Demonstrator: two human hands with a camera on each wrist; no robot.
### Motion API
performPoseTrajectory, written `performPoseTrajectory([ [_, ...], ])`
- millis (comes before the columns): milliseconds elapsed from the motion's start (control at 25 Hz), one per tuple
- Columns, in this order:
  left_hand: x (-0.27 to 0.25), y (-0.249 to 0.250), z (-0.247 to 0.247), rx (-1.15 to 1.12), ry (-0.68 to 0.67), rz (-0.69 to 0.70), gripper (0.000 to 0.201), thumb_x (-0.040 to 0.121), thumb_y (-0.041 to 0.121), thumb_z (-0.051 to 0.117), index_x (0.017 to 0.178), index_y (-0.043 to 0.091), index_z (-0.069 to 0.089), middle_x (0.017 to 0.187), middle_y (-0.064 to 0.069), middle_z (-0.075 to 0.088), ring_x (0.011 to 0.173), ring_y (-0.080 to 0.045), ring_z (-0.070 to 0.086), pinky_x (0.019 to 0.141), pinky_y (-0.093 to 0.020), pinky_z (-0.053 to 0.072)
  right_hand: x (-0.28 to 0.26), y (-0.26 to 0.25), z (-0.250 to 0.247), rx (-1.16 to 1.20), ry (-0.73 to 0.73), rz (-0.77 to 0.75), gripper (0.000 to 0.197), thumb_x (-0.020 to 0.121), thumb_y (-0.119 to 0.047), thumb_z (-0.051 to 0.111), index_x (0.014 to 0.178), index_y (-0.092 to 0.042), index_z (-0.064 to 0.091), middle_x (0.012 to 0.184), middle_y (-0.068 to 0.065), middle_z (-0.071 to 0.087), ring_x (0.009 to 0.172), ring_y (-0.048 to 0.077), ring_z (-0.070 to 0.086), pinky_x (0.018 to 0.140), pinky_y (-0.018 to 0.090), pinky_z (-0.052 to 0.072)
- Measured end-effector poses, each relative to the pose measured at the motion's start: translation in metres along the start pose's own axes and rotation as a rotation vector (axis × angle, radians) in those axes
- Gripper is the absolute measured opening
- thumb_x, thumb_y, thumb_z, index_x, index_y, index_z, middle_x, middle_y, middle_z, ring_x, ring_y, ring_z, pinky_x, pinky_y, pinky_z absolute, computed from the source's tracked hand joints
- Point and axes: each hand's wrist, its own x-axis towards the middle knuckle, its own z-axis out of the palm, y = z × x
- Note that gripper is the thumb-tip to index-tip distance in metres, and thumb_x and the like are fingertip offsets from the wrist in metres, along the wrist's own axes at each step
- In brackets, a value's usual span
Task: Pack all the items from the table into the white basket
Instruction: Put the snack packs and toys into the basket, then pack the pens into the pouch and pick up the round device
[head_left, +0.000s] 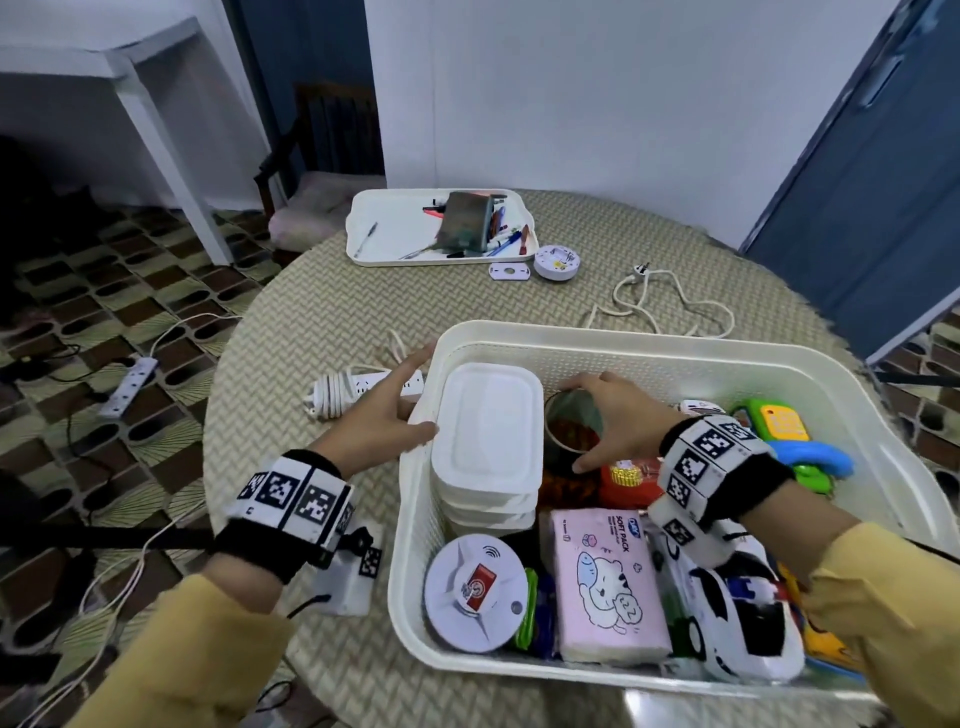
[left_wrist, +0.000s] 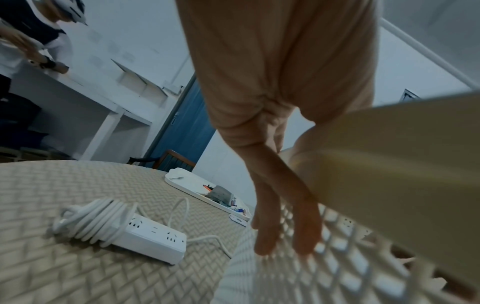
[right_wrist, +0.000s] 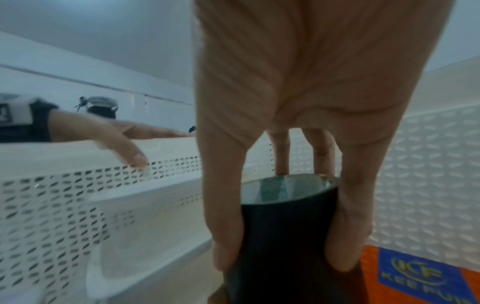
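The right hand (head_left: 618, 410) grips a dark cup (head_left: 571, 431) inside the white basket (head_left: 675, 348), beside stacked containers (head_left: 488, 421); the left hand (head_left: 387, 410), fingers straight, steadies the rim. Released crooked, the cup could tip. The power strip (head_left: 358, 389) waits on the worktop (head_left: 322, 312).

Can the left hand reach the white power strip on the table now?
Probably yes: the left hand rests on the basket rim, and the power strip lies right beside it, nothing between.

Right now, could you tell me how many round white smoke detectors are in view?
2: one smoke detector in the white basket's near left corner, another on the table beside the tray. Others may be hidden.
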Motion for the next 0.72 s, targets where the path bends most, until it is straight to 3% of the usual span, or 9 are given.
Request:
performPoseTrajectory([
  [80,0.001,0.0,0.001,-0.025,0.005,0.015,0.081,0.086,-0.013,0.054,0.142,0.038,0.025,0.077,-0.001,0.073,0.065,-0.008,0.061,0.066,-0.021,0.051,-0.003,0.003,0.001,0.051,0.023,0.008,0.097,0.056,-0.031,0.089,0.138,-0.025,0.036,0.124,0.005,0.043,0.116,0.022,0.044,0.095,0.027,0.039],
  [160,0.002,-0.002,0.0,-0.037,-0.006,0.016,0.082,0.086,-0.012,0.054,0.145,0.036,0.024,0.09,-0.015,0.073,0.075,-0.016,0.062,0.076,-0.031,0.052,-0.004,0.002,0.004,0.058,0.043,0.017,0.098,0.056,-0.031,0.089,0.138,-0.026,0.035,0.126,0.004,0.043,0.118,0.022,0.044,0.096,0.028,0.038],
  [240,0.004,-0.006,-0.002,-0.052,-0.03,0.008,0.085,0.084,-0.007,0.058,0.146,0.038,0.021,0.097,-0.023,0.07,0.08,-0.02,0.059,0.078,-0.035,0.049,-0.003,0.0,0.008,0.044,0.045,0.038,0.1,0.057,-0.031,0.089,0.14,-0.027,0.033,0.127,0.005,0.043,0.119,0.024,0.043,0.099,0.031,0.038],
  [360,0.007,-0.011,-0.004,-0.021,-0.045,0.034,0.09,0.069,0.021,0.064,0.14,0.055,0.021,0.091,-0.017,0.062,0.078,-0.023,0.055,0.079,-0.046,0.05,-0.006,-0.002,0.006,0.064,0.015,0.079,0.107,0.057,-0.034,0.089,0.143,-0.029,0.026,0.131,0.009,0.044,0.123,0.026,0.042,0.1,0.031,0.036],
  [440,0.011,-0.019,-0.006,-0.015,-0.062,0.044,0.09,0.062,0.032,0.062,0.136,0.062,0.02,0.092,-0.019,0.062,0.08,-0.025,0.056,0.081,-0.056,0.051,-0.013,-0.004,0.001,0.09,-0.014,0.127,0.114,0.057,-0.037,0.089,0.147,-0.026,0.018,0.138,0.011,0.041,0.127,0.027,0.042,0.105,0.033,0.035],
  [520,0.012,-0.019,-0.008,0.025,-0.062,0.045,0.091,0.064,0.031,0.061,0.138,0.062,0.017,0.094,-0.032,0.063,0.078,-0.025,0.057,0.078,-0.054,0.053,-0.02,-0.01,-0.008,0.108,0.011,0.164,0.109,0.063,-0.039,0.085,0.147,-0.024,0.017,0.14,0.012,0.041,0.126,0.026,0.044,0.104,0.033,0.037],
  [600,0.01,-0.016,-0.008,0.072,-0.064,0.058,0.092,0.074,0.018,0.061,0.145,0.052,0.013,0.097,-0.034,0.062,0.074,-0.023,0.057,0.074,-0.048,0.054,-0.027,-0.018,-0.018,0.109,0.042,0.171,0.092,0.073,-0.039,0.078,0.146,-0.021,0.024,0.138,0.012,0.044,0.119,0.022,0.049,0.095,0.027,0.038],
  [680,0.009,-0.013,-0.007,0.115,-0.05,0.061,0.088,0.084,0.004,0.057,0.15,0.041,0.011,0.081,-0.029,0.064,0.067,-0.02,0.055,0.066,-0.038,0.053,-0.034,-0.027,-0.026,0.109,0.079,0.164,0.073,0.081,-0.038,0.07,0.142,-0.019,0.034,0.133,0.011,0.049,0.104,0.016,0.052,0.086,0.022,0.038],
  [720,0.008,-0.012,-0.006,0.142,-0.041,0.067,0.085,0.087,0.003,0.056,0.15,0.04,0.012,0.069,-0.02,0.062,0.063,-0.017,0.054,0.061,-0.032,0.05,-0.036,-0.032,-0.03,0.111,0.107,0.155,0.064,0.084,-0.037,0.068,0.138,-0.017,0.04,0.129,0.01,0.053,0.098,0.014,0.052,0.083,0.021,0.038],
])
